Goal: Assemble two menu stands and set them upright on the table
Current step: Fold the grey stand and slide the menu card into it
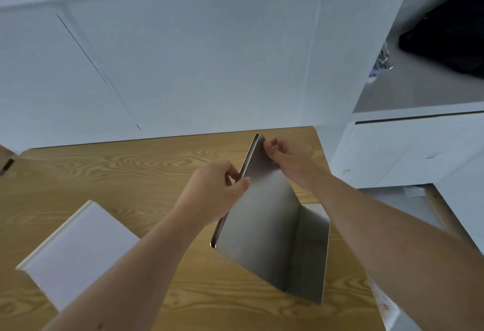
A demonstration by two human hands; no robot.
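We pinch the grey menu stand (269, 228) with left hand (214, 194) and right hand (285, 158), probably mid-assembly above the table (131, 173); next, we judge, comes standing it upright beside the white box (76, 249).

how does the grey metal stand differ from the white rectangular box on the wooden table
The grey metal stand is dull silvery sheet bent into an angle, with a flap folded out on its right; the white rectangular box is a plain closed block. The stand is gripped along its upper edge by the left hand and the right hand; the box lies untouched. The stand sits right of centre, the box near the left. Both are over the wooden table.
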